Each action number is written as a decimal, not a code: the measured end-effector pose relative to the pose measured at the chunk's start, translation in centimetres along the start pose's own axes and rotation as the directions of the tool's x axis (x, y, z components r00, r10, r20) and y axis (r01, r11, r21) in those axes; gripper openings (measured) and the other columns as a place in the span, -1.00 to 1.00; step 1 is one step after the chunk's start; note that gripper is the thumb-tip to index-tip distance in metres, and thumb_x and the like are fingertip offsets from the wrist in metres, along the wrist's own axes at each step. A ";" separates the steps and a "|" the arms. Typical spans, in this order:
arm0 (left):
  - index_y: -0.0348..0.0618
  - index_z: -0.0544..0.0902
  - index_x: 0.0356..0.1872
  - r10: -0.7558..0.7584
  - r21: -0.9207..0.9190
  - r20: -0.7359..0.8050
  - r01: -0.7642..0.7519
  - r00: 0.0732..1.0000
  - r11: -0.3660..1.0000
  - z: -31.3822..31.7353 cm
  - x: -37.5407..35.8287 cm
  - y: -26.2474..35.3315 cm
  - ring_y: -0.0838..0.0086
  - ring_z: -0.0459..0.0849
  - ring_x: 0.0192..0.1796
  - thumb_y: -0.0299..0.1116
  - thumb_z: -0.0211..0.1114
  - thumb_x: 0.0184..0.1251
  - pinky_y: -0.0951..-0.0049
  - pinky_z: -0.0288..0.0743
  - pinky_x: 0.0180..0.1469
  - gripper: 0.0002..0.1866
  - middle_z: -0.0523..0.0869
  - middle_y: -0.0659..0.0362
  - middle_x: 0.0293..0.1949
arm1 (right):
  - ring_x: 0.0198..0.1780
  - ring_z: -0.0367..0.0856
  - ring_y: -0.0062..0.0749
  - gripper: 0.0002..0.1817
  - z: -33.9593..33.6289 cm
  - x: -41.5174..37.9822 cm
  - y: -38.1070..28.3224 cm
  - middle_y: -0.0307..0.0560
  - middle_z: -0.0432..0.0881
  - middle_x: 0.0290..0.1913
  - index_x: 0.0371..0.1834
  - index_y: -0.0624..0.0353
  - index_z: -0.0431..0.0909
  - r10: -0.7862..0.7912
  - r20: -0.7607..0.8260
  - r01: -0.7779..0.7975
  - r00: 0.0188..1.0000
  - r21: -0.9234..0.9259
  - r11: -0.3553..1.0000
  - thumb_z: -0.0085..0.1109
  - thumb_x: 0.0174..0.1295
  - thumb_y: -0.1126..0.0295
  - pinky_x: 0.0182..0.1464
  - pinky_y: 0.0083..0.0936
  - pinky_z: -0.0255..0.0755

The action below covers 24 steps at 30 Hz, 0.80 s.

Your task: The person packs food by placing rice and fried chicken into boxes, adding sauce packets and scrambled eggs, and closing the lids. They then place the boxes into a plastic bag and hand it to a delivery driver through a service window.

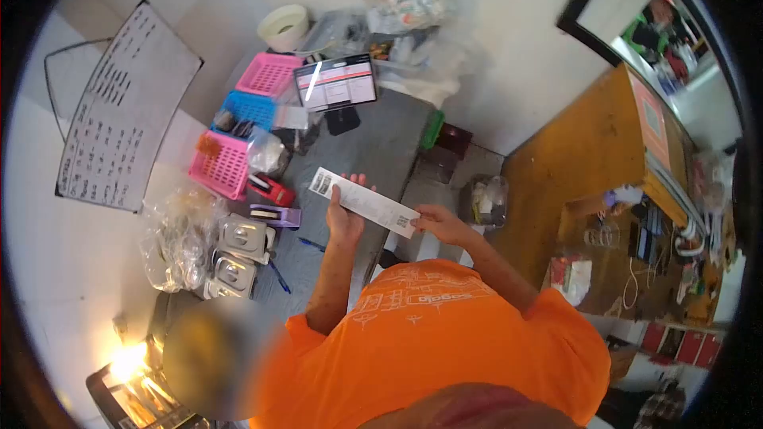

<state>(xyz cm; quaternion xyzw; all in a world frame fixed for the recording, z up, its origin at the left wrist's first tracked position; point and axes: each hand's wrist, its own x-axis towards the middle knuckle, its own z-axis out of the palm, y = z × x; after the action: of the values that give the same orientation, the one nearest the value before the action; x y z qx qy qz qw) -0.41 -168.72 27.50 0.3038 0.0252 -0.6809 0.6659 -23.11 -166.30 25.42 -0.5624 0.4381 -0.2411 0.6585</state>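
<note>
A long white printed receipt point(369, 203) stretches between my two hands, tilted down to the right, with dark printed blocks at both ends. My left hand point(345, 221) grips its left part, thumb on top and fingers behind. At the lower right end, my right hand point(442, 224) pinches the paper's edge. Below and left of the receipt lies a grey table point(381, 131) with a blue pen point(311, 245) near my left forearm. A tape dispenser point(276, 216) and a red stapler point(271, 190) are on the table to the left.
A tablet point(337, 86) stands at the back. Pink point(218, 165) and blue point(248, 111) baskets line the left side, near lidded metal containers point(245, 238) and plastic bags point(179, 234). A wooden counter point(548, 143) is on the right; a bin point(485, 200) sits beside it.
</note>
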 end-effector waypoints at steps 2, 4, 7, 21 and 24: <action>-0.12 0.34 0.17 -0.023 0.022 0.105 0.021 0.994 1.000 -0.6 1.3 -3.0 0.21 0.43 0.26 -0.12 -0.13 0.49 -0.10 0.26 0.31 -0.61 0.49 0.08 0.11 | -0.27 0.51 -0.61 -0.76 -1.6 -3.4 -0.3 -0.21 0.62 -0.33 -0.17 0.28 0.60 0.016 -0.069 -0.013 0.997 0.035 0.999 0.12 0.29 0.31 -0.21 -0.59 0.40; -0.15 0.40 0.08 -0.087 0.097 0.228 0.066 0.970 0.993 -0.3 2.4 -7.0 0.22 0.46 0.23 -0.08 -0.06 0.45 -0.04 0.28 0.30 -0.61 0.50 0.06 0.10 | -0.27 0.53 -0.59 -0.77 -3.3 -8.9 0.2 -0.19 0.63 -0.33 -0.18 0.28 0.60 0.068 -0.229 -0.042 0.971 0.115 0.993 0.13 0.28 0.32 -0.21 -0.59 0.41; -0.19 0.39 0.10 -0.328 0.207 0.664 0.256 0.673 0.944 1.2 3.4 -14.0 0.17 0.48 0.19 -0.10 -0.08 0.46 -0.03 0.33 0.26 -0.60 0.52 0.04 0.07 | -0.29 0.57 -0.55 -0.80 -6.8 -16.5 1.8 -0.16 0.67 -0.33 -0.20 0.27 0.61 0.039 -0.304 -0.029 0.952 0.037 0.999 0.17 0.25 0.36 -0.20 -0.57 0.43; -0.30 0.56 -0.12 -0.805 0.847 0.134 0.355 0.578 0.396 11.4 -10.9 -53.7 0.40 0.64 -0.15 -0.28 0.22 0.33 0.41 0.62 -0.10 -0.72 0.64 0.16 -0.19 | -0.32 0.62 -0.41 -0.63 -14.3 -52.8 14.2 -0.07 0.65 -0.32 -0.06 0.19 0.44 0.090 -0.967 0.132 0.239 0.124 0.983 0.26 0.04 0.54 -0.28 -0.50 0.48; -0.09 0.60 -0.22 -0.782 0.941 -0.107 0.316 0.614 0.120 5.9 -6.8 -61.3 0.38 0.63 -0.32 -0.09 0.23 0.30 0.33 0.56 -0.46 -0.72 0.59 0.17 -0.39 | -0.32 0.58 -0.55 -0.66 -15.0 -54.5 19.7 -0.16 0.65 -0.32 -0.06 0.10 0.50 0.286 -0.922 0.079 0.260 0.316 0.946 0.23 0.03 0.45 -0.33 -0.59 0.38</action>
<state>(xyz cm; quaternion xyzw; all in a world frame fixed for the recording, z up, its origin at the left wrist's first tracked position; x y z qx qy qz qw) -59.64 -158.39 12.71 0.4227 -0.3774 -0.8220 0.0573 -66.50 -125.14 23.53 -0.1639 0.7405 -0.5505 0.3490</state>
